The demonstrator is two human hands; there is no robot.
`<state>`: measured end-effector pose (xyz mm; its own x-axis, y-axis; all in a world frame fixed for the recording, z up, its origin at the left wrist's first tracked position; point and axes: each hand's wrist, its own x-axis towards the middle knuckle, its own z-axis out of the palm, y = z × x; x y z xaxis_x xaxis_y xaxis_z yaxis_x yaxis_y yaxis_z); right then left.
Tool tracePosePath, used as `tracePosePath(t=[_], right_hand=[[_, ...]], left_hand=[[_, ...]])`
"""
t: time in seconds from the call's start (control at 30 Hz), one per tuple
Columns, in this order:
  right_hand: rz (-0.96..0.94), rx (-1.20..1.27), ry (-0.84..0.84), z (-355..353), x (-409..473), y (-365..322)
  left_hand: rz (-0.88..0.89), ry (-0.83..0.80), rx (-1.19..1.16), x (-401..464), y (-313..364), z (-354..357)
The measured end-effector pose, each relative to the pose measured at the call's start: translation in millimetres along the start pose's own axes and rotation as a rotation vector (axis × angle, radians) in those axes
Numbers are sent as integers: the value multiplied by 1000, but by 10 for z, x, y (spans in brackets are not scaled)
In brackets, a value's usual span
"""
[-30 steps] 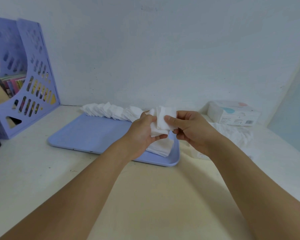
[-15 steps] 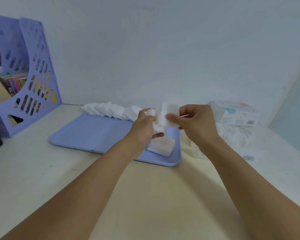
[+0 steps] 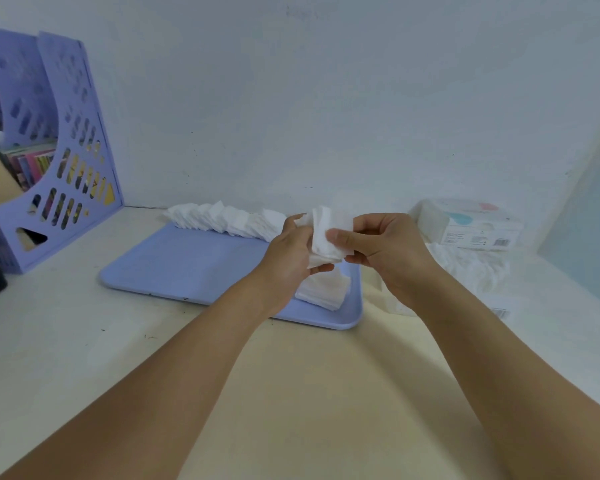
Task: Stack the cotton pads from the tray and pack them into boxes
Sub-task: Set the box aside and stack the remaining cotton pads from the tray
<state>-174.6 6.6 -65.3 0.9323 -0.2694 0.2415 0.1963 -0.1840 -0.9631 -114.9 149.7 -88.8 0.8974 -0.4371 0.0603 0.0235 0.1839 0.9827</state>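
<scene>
Both hands have drawn back together over the tray's (image 3: 174, 268) right end since half a second ago. Left hand (image 3: 288, 258) grips a small bundle of cotton pads (image 3: 323, 251) — fingers curled beneath it, thumb on its near side. Right hand (image 3: 381, 247) pinches a single pad (image 3: 329, 225) against that bundle's top. Below the grip, a short stack (image 3: 323, 289) lies on the tray; a row of pads (image 3: 222, 221) lines its far edge. A box (image 3: 465, 225) stands on the bench (image 3: 84, 341) at right.
</scene>
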Motion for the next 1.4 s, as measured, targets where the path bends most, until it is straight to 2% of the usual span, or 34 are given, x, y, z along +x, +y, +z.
tracePosePath(t=[0.2,0.47,0.77,1.13,1.4], right_hand=[[-13,-67,-18,-8,17,11],[-40,-88,-32,-2,25,46],[-139,-61,75,8,55,97],[-103,6,140,0,58,99],[-104,-22,155,1,47,86]], left_hand=[[-59,-83,-95,-14,26,2],[-40,-61,-23,3,-4,10],[-8,-7,-45,6,-19,-1],[-1,-45,-144,-26,13,-14],[29,-56,-86,-14,-16,-14]])
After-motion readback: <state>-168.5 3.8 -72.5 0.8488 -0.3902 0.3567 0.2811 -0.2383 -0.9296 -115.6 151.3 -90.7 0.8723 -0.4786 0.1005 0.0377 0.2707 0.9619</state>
